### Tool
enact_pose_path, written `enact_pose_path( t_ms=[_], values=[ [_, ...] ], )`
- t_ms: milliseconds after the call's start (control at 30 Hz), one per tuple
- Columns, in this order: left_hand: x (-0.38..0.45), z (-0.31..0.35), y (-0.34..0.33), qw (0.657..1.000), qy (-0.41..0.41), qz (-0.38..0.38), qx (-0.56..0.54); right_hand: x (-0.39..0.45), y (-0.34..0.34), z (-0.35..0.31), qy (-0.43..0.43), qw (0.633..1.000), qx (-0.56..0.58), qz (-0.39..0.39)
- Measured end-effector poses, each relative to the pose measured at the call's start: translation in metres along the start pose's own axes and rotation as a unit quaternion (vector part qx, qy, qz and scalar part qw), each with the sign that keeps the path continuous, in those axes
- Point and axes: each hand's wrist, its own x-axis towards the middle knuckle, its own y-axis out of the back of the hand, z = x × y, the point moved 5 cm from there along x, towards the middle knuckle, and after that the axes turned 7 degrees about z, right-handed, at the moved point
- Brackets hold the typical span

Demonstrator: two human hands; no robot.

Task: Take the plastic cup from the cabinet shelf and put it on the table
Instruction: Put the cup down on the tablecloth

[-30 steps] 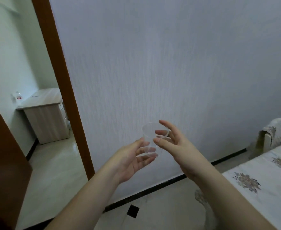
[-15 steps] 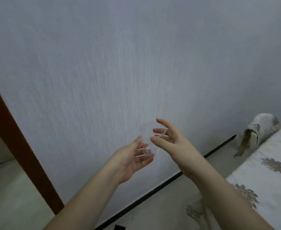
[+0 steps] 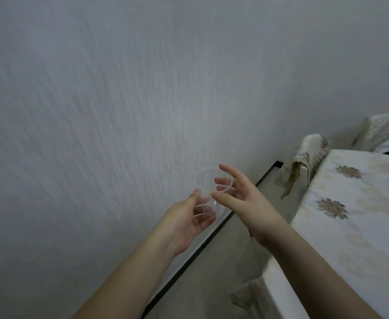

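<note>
A clear plastic cup (image 3: 206, 180) is held in the air in front of a grey wall, its mouth tilted toward me. My left hand (image 3: 186, 223) grips its lower part with thumb and fingers. My right hand (image 3: 241, 199) grips it near the rim, thumb in front and fingers spread behind. The table (image 3: 359, 226), covered by a white flowered cloth, lies to the right of my hands and lower. The cabinet is out of view.
A chair with a patterned cover (image 3: 304, 162) stands at the table's far end by the wall. A second covered chair back (image 3: 382, 130) shows at the far right. A dark skirting line (image 3: 202, 247) runs along the wall's base above pale floor.
My view has swung right: the doorway and brown frame have gone from sight and more of the table shows. Both hands keep the same hold on the cup.
</note>
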Motion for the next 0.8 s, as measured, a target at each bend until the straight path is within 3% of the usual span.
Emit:
enact_pose_path(
  t_ms=[333,567,800],
  values=[
    [0.094,-0.003,-0.051,0.982,0.048,-0.165,0.081,0.044,0.04,0.041,-0.023,0.989,-0.023,0.146],
    [0.146,-0.028,-0.076,0.947,0.092,-0.272,0.143,0.048,0.05,0.066,-0.05,0.963,-0.035,0.262],
    [0.159,-0.073,-0.125,0.918,0.145,-0.327,0.171,0.022,0.086,0.094,-0.074,0.929,-0.03,0.361]
  ],
)
